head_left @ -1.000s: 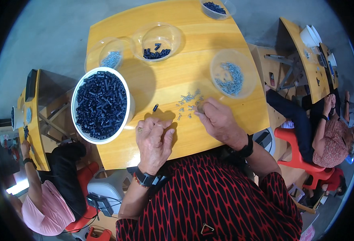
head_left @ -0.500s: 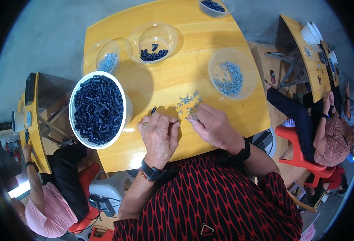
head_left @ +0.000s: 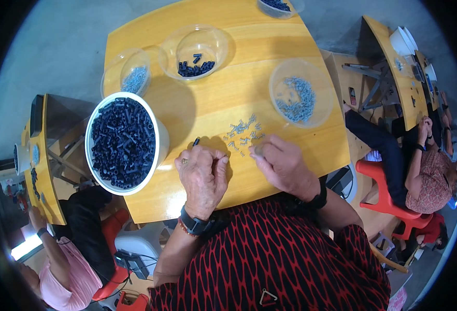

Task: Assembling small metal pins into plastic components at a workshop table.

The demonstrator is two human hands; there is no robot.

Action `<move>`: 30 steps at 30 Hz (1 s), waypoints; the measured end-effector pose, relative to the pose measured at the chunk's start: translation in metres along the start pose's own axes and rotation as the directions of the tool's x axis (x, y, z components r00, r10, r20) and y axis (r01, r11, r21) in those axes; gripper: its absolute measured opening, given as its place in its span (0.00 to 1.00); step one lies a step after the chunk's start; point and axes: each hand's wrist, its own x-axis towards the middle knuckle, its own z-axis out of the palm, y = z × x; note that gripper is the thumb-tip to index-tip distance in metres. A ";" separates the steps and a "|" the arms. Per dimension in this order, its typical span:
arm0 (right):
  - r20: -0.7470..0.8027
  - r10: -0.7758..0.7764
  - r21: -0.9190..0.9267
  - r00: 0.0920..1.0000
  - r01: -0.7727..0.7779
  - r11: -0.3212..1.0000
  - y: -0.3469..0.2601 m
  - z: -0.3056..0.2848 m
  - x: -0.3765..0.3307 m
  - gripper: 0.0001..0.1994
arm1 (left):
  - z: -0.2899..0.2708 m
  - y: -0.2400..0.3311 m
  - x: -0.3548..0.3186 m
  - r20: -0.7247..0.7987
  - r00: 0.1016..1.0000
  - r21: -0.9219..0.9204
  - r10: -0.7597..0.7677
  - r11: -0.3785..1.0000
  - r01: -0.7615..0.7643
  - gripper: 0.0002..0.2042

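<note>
Left hand (head_left: pixel 202 171) curled narrow, contents hidden, can't tell; a black tube (head_left: pixel 196 141) sits just beyond its fingers, looking light and stiff, best pinched around its middle. Right hand (head_left: pixel 283 163) bunched, grip unclear, and just ahead of it, slightly left, scattered metal pieces (head_left: pixel 244 127): tiny, probably hard and slippery, ones for fingertips at their ends.

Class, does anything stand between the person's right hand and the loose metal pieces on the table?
Nothing visible does: the right hand is beside the loose metal pieces; the nearest clear bowl stands farther off.
</note>
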 end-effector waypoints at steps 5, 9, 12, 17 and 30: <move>0.066 -0.090 -0.140 0.994 0.098 0.985 -0.005 0.006 -0.003 0.09 | -0.002 0.000 -0.001 0.009 1.000 -0.022 0.023 0.999 -0.023 0.07; 0.047 -0.040 -0.166 0.998 0.047 0.985 0.000 0.008 -0.006 0.12 | -0.003 0.002 0.000 0.033 0.997 -0.031 0.068 0.997 -0.067 0.11; 0.029 -0.033 -0.188 0.999 0.038 0.981 0.000 0.006 -0.006 0.12 | -0.004 0.002 0.000 0.036 0.995 -0.037 0.090 0.995 -0.089 0.12; 0.058 -0.053 -0.236 0.997 0.065 0.969 0.001 0.007 -0.002 0.10 | -0.004 0.003 -0.002 -0.014 0.999 -0.067 0.049 0.997 -0.049 0.11; 0.034 -0.067 -0.231 0.997 0.073 0.970 -0.001 0.005 0.001 0.12 | -0.002 0.000 -0.004 -0.038 0.998 -0.037 0.050 0.998 -0.052 0.09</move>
